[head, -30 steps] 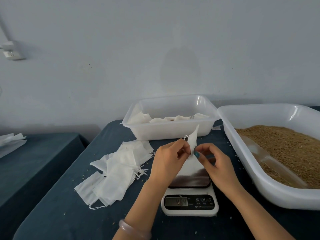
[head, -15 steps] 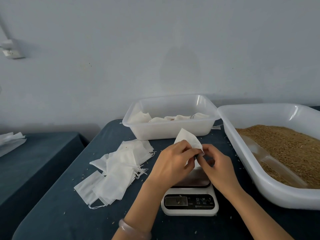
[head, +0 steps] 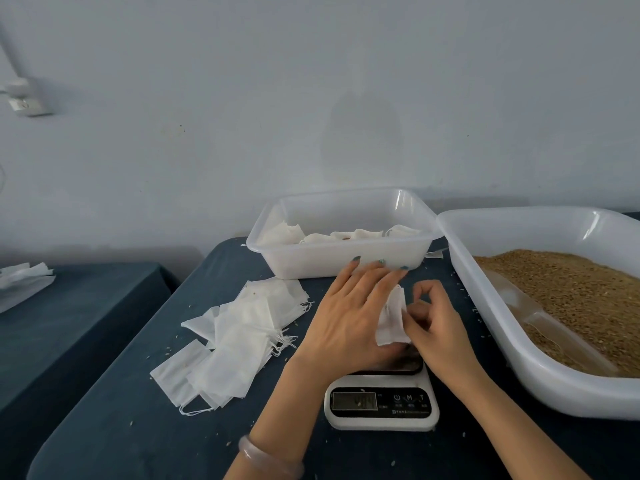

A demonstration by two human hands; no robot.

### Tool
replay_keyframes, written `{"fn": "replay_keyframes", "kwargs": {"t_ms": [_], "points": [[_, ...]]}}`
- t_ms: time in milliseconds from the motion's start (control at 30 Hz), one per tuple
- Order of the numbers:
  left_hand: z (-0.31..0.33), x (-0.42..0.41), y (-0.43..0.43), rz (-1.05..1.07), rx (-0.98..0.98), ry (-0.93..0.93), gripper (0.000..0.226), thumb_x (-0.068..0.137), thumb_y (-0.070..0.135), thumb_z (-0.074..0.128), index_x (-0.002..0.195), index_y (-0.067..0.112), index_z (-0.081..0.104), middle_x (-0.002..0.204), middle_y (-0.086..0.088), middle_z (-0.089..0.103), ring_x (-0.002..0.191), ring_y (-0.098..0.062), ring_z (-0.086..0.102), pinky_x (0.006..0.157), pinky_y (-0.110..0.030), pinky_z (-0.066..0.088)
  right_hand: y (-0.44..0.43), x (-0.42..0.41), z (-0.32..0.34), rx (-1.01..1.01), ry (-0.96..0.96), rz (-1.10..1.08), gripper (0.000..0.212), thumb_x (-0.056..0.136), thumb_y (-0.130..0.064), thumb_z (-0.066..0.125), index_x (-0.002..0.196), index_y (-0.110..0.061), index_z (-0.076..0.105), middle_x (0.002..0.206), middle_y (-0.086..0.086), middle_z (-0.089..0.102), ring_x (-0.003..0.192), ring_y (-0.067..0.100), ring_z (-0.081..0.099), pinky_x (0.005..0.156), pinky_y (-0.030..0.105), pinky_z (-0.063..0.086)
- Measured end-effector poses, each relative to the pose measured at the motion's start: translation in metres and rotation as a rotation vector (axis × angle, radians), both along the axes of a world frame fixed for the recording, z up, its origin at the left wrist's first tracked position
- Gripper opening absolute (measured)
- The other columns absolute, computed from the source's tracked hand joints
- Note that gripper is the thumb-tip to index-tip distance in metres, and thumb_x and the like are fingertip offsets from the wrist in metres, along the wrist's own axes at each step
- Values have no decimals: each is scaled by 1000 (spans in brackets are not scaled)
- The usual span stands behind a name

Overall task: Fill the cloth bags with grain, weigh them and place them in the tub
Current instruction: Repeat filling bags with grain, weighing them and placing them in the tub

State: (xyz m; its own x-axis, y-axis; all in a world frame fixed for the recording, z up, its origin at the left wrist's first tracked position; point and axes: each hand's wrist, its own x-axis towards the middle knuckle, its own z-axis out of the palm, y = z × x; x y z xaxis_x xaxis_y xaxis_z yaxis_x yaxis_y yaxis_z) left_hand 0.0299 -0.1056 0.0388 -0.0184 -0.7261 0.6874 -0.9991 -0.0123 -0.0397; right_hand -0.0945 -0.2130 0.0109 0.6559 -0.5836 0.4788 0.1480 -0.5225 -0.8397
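Several empty bags point(head: 235, 341) lie in a loose pile on the dark table point(head: 121, 427), left of centre, drawstrings trailing. Left hand point(head: 346, 317), bracelet point(head: 270, 457) at the wrist, is palm down with fingers straight and spread. Its fingertips are in front of the tub point(head: 311, 265) wall, and the thumb is hidden. One cloth bag point(head: 391, 320) stands against that hand's inner edge, above the platform of the scale point(head: 381, 408). Right hand point(head: 438, 329) pinches the cloth bag's right side with curled fingers. Scale display is unreadable. Tub, behind the hands, contains white bags point(head: 353, 234). Large tray point(head: 554, 393) at far right holds grain point(head: 571, 296), with a clear scoop point(head: 540, 322) lying in it by the near wall.
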Motion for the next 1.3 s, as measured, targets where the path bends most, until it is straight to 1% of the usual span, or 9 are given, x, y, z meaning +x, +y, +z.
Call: {"fn": "replay_keyframes", "kwargs": {"t_ms": [133, 200, 300, 467, 667, 933, 1067, 1167, 1300], "points": [[2, -3, 2, 38, 10, 52, 72, 70, 44, 61, 133, 9, 53, 117, -2, 58, 110, -22, 56, 111, -34, 34, 2, -1, 3, -27, -32, 25, 21, 89, -6, 66, 87, -19, 50, 58, -5, 59, 52, 5, 53, 52, 18, 41], [3, -4, 4, 81, 46, 46, 70, 71, 45, 58, 132, 11, 52, 117, -1, 56, 105, -20, 55, 99, -28, 38, 4, -1, 6, -44, -44, 18, 17, 88, -8, 68, 94, -21, 59, 78, -11, 68, 73, 7, 65, 62, 15, 49], [3, -4, 5, 134, 94, 10, 69, 73, 47, 57, 132, 12, 51, 121, -1, 55, 105, -19, 54, 92, -28, 39, 4, -2, 5, -99, -22, -14, 19, 90, -11, 66, 103, -26, 66, 94, -17, 67, 88, 9, 64, 70, 15, 51], [3, -6, 5, 140, 78, -12, 67, 74, 46, 61, 131, 11, 52, 117, 0, 56, 102, -17, 55, 87, -27, 40, 2, -3, 4, -104, -12, -45, 12, 87, -32, 65, 93, -24, 71, 90, -12, 56, 78, 14, 58, 62, 19, 47], [2, -6, 4, 148, 67, 13, 62, 73, 48, 63, 125, 14, 55, 111, 2, 56, 98, -17, 55, 84, -29, 43, 1, -2, 5, -88, -20, -36, 9, 86, -7, 69, 85, -16, 69, 83, -4, 62, 76, 17, 58, 65, 19, 47], [-2, -3, 2, 159, 77, 33, 53, 81, 54, 55, 118, 15, 58, 106, 2, 56, 93, -17, 54, 80, -32, 43, 6, -2, 4, -59, 47, -14, 16, 87, -17, 70, 101, -24, 66, 104, -6, 60, 99, 9, 59, 82, 20, 48], [-3, -1, 3, 140, 83, 136, 52, 81, 52, 57, 119, 17, 56, 111, 4, 55, 97, -15, 54, 83, -29, 43, 8, -3, 4, -206, 128, -45, 24, 82, -34, 73, 105, -36, 67, 123, -12, 54, 120, 10, 48, 102, 31, 40], [-3, 1, 4, 125, 89, 156, 51, 80, 45, 63, 121, 15, 57, 112, 3, 57, 99, -16, 56, 85, -29, 45, 8, -3, 4, -317, 141, -128, 33, 87, -47, 54, 95, -20, 71, 131, -5, 55, 126, 19, 47, 105, 45, 41], [-4, 5, 3, 102, 81, 164, 46, 77, 32, 71, 118, 13, 61, 109, 0, 59, 97, -18, 59, 83, -28, 46, 3, -1, 0, -432, 139, -231, 32, 92, -44, 50, 86, -17, 65, 136, 3, 56, 128, 27, 47, 108, 54, 37]]}}
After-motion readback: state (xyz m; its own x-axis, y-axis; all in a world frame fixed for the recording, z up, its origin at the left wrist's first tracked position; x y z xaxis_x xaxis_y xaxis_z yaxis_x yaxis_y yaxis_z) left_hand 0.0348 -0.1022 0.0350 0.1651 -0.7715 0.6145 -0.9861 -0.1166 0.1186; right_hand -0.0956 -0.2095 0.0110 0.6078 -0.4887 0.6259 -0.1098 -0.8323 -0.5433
